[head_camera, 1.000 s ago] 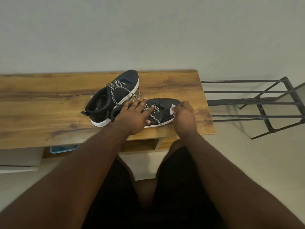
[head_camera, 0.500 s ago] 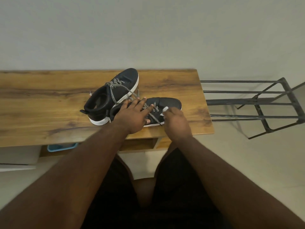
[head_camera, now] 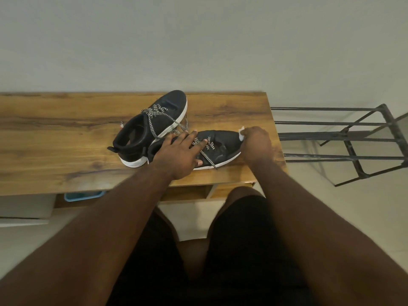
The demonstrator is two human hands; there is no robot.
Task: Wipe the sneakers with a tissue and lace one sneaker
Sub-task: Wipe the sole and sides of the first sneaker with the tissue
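1. Tissue is pinched in curled fingers of R hand, pressed against toe tip of near sneaker; only a small white bit shows past the knuckles.
2. L hand lies flat on the same sneaker's collar and tongue, fingers straight and spread over the laces, thumb at the white sole edge; holds nothing, just presses down.
3. Near sneaker: black w/ white sole, on its sole, toe pointing right, close to front-right edge of table.
4. Far sneaker just behind, touching it at the heel end, toe angled away toward wall, zigzag laces loose and trailing.
5. Metal rack on floor right of table; blue tray under table's front edge.
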